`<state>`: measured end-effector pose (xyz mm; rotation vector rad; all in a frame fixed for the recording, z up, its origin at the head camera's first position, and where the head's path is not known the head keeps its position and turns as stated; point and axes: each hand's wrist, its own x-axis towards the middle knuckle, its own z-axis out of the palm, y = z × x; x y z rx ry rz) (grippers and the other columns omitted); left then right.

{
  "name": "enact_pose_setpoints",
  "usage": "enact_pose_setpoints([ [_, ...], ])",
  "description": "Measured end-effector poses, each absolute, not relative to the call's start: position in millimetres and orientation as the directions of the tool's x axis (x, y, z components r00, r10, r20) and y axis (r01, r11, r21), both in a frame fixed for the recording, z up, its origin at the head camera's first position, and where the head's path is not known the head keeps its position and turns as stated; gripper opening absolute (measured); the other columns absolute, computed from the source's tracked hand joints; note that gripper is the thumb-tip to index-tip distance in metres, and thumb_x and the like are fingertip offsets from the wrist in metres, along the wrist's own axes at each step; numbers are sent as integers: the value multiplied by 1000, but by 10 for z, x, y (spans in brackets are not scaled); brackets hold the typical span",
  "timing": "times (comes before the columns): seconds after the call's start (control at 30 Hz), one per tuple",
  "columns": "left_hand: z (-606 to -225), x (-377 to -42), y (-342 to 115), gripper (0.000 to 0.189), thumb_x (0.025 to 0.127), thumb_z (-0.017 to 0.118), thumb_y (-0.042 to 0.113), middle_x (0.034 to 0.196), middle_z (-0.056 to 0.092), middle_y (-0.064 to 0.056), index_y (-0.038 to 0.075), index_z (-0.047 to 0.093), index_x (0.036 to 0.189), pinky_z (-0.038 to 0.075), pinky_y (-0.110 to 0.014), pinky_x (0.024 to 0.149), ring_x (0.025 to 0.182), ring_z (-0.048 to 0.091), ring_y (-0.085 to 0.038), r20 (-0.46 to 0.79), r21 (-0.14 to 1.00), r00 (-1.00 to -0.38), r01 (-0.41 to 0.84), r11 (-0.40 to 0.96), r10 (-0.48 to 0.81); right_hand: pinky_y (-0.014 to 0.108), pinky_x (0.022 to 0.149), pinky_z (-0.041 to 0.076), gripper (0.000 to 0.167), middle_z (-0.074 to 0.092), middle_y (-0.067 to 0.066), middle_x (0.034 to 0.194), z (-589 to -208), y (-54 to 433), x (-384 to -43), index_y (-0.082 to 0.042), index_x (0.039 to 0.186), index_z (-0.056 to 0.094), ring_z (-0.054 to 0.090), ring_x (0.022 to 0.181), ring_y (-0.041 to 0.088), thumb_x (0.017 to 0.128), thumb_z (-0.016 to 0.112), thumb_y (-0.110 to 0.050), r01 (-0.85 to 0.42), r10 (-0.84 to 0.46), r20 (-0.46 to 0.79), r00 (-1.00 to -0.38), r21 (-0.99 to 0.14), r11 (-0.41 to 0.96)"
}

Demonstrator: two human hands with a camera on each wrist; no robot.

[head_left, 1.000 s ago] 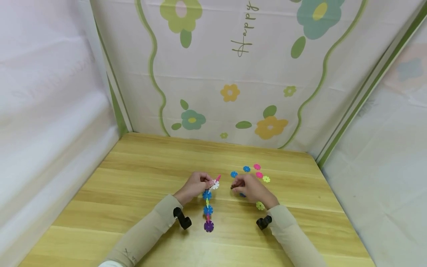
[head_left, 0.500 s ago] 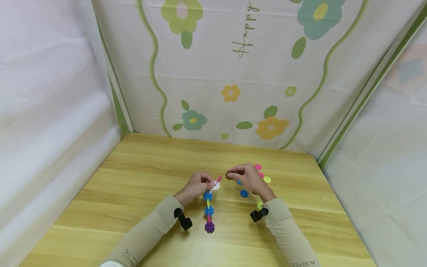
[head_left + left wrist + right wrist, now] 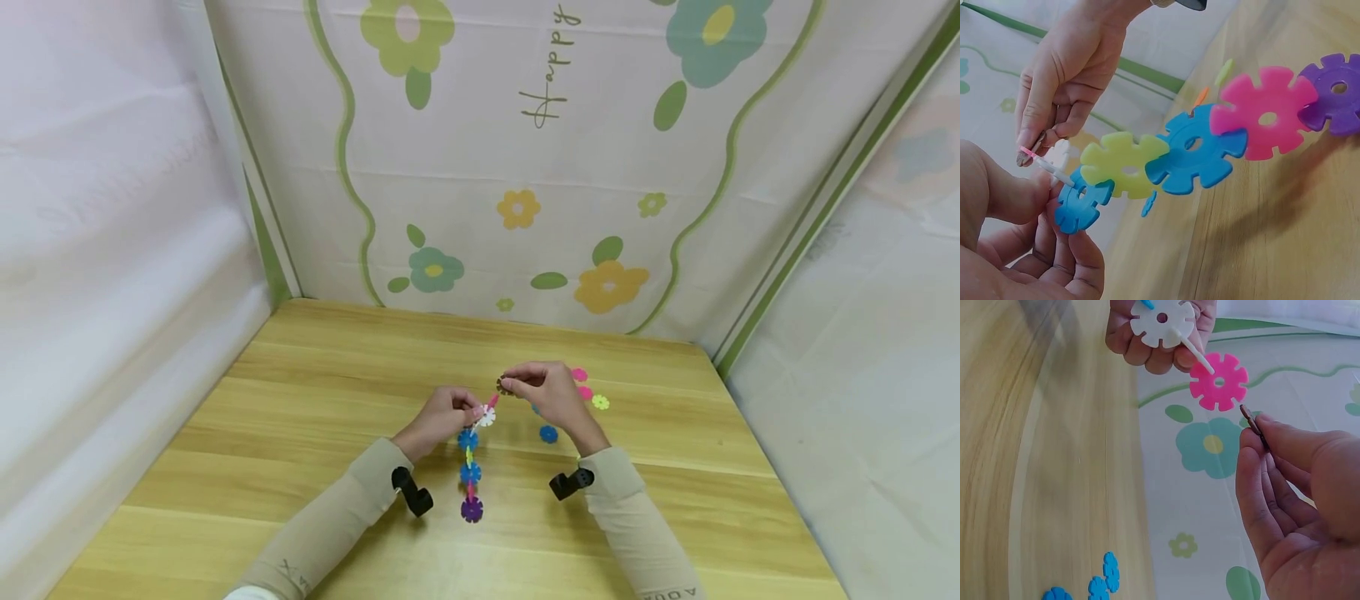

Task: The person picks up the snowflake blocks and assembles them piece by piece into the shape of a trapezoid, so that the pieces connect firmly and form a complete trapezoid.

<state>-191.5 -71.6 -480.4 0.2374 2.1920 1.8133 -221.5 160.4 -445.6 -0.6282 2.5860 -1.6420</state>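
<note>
My left hand [image 3: 438, 423] pinches a chain of slotted plastic snowflake discs near its white disc [image 3: 1147, 328]. From there the chain runs toward me through a blue disc [image 3: 1066, 219], a yellow-green disc [image 3: 1110, 175], another blue disc [image 3: 1175, 169], a pink disc [image 3: 1254, 147] and a purple disc [image 3: 1335, 115] at the end. At the other end a second pink disc [image 3: 1204, 387] points up and away. My right hand [image 3: 555, 398] pinches a brown disc [image 3: 1255, 430] between thumb and fingers, edge right at that pink disc's rim in the right wrist view.
Loose discs lie on the wooden table [image 3: 337, 358] around and behind my right hand: a blue disc [image 3: 549, 434], pink discs [image 3: 579, 375] and a yellow-green disc [image 3: 601, 402]. A flower-printed cloth [image 3: 465, 150] stands behind the table, with white cloth at both sides.
My right hand has lifted the brown disc from among the loose discs and moved left and away to the chain's pink end. The left hand and chain have stayed nearly still.
</note>
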Motion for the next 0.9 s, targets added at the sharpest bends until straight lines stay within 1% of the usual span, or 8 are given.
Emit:
enact_pose_setpoints([
  [0.1,-4803,-1914,-703,11,101,69,10,86,65,-4,2,74,96,46,-27,67,75,53,-16,-103,980,-948,-45,192,303,33,76,65,16,82,9,100,-4443,1591,-2193,-11,109,83,79,89,29,99,77,-21,-332,-350,201,-915,-867,371],
  [0.3,-4786,-1888,-656,10,100,68,6,87,66,-6,2,73,92,46,-29,67,76,54,-18,-67,980,-964,-15,198,259,26,69,62,13,81,12,96,-4456,1543,-2146,-9,105,83,77,84,31,99,76,-19,-349,-337,225,-914,-860,373],
  [0.47,-4783,-1868,-632,11,99,67,4,89,66,-7,2,72,90,46,-29,68,77,54,-19,-57,979,-977,-14,204,207,35,73,65,13,82,11,97,-4452,1477,-2108,-9,103,84,78,84,29,99,76,-18,-347,-316,235,-919,-864,365],
  [0.53,-4779,-1873,-646,11,100,67,5,89,67,-7,3,73,91,47,-29,68,77,54,-18,-49,980,-975,-5,201,215,37,73,65,12,82,11,96,-4434,1473,-2109,-9,102,84,78,85,32,99,76,-18,-342,-315,231,-920,-867,363],
  [0.63,-4759,-1890,-695,10,101,69,11,89,68,-5,6,75,95,48,-30,70,77,55,-17,-48,979,-960,10,204,275,32,71,64,12,82,10,96,-4413,1509,-2136,-10,103,84,77,86,35,100,75,-18,-332,-333,208,-920,-866,375],
  [0.67,-4752,-1900,-716,10,102,69,13,90,68,-6,6,75,97,49,-32,71,78,56,-18,-51,978,-950,15,206,308,29,70,63,13,82,10,96,-4407,1527,-2149,-10,104,84,77,86,36,100,75,-18,-331,-346,199,-917,-863,382],
  [0.77,-4741,-1934,-775,16,104,68,22,94,70,-5,8,76,103,54,-38,77,83,59,-18,-80,972,-914,18,236,397,27,70,63,15,82,10,96,-4394,1582,-2185,-11,105,84,77,85,32,102,73,-20,-329,-393,165,-904,-856,398],
  [0.9,-4735,-1985,-791,26,107,64,33,108,73,-5,12,75,116,59,-46,95,98,67,-19,-104,969,-896,7,248,432,38,75,65,17,82,11,97,-4386,1630,-2207,-10,106,84,77,84,29,103,70,-20,-313,-448,114,-887,-862,398],
])
